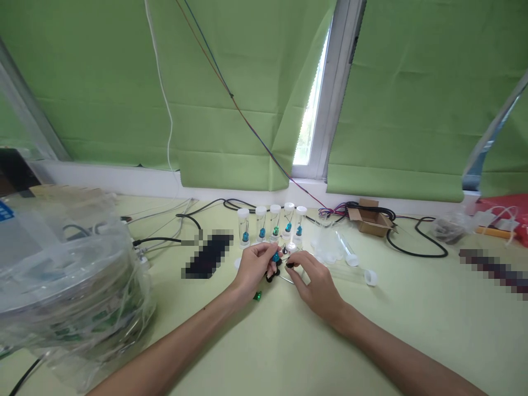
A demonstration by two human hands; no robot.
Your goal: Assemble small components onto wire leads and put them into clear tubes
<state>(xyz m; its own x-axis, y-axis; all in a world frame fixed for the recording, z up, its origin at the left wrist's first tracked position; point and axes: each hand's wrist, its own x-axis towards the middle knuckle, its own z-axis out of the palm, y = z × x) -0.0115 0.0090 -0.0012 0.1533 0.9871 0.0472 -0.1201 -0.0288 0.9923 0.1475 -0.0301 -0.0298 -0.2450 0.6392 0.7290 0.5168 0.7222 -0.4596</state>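
**Blue bit (275, 256) pinched in our left hand (254, 267), up over the counter (396, 335)**

We hold the blue bit at the end of our left hand, in front of five tubes (275, 219). Our right hand (317, 279) is just beside it and seems to pinch a small black bit (290, 265). Our two hands are near each other but apart. We cannot tell how hard they squeeze. More black bits (269, 278) sit under our left hand, partly hidden, and a green bit (257, 296) lies on the counter near our left arm (198, 324).

The five tubes stand up in a row, with white caps (275, 208) on top. Four show blue inside and one shows green. A loose tube (345, 245) lies on its side to the right.

What could go wrong? The blue bit is small, so it might slip if we pinch only its edge. The black bit could drop too, and then we might mix it up with the others. If we push too far forward, we could bump a tube, and it might knock down the next, since they stand close together. If our left arm swings, it could sweep the green bit away.
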